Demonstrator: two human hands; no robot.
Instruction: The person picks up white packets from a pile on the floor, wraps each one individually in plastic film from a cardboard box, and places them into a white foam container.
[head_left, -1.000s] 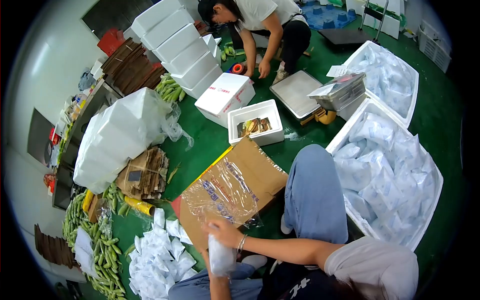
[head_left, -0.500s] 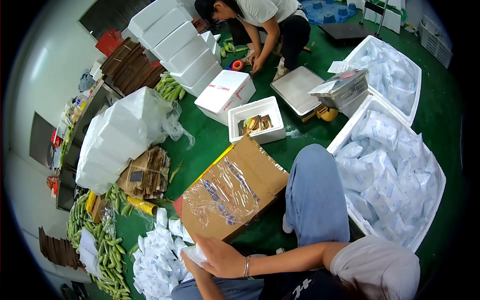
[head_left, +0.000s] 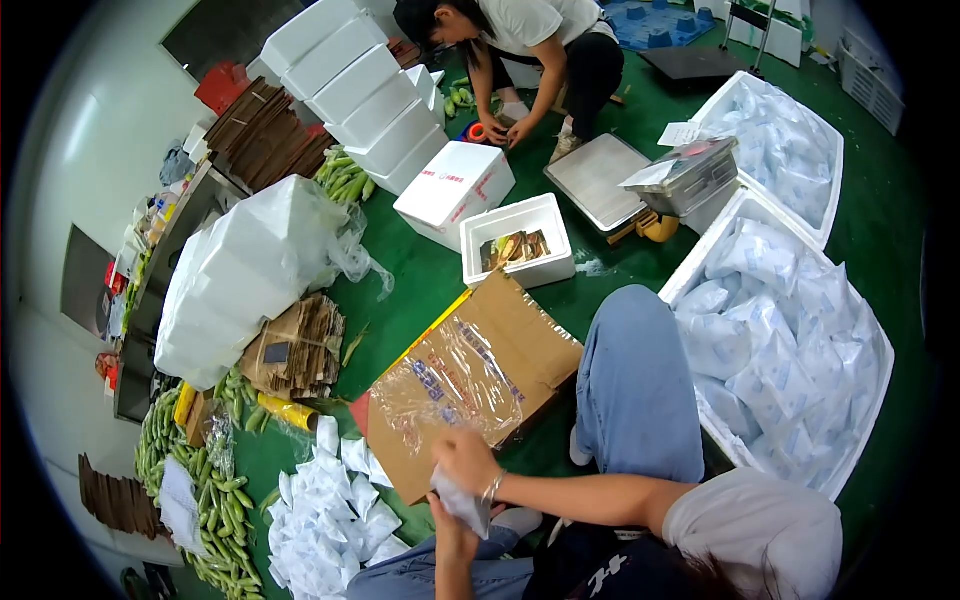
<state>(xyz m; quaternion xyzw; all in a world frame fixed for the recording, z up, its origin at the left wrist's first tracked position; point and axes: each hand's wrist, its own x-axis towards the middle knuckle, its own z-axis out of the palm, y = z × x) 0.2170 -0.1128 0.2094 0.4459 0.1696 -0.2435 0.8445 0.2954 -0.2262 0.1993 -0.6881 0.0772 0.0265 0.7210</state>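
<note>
My right hand (head_left: 466, 462) and my left hand (head_left: 447, 520) both grip a small white bag (head_left: 464, 503), just above the cardboard box (head_left: 480, 375).

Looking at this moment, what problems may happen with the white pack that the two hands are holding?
1. The white pack is pinched between the right hand and the left hand above the lap; it might slip and fall beside the pile of white packs.
2. The loose plastic film on the cardboard box lies right beside the hands and might snag them.
3. The green vegetables near the pile might get crushed by a dropped pack.
</note>
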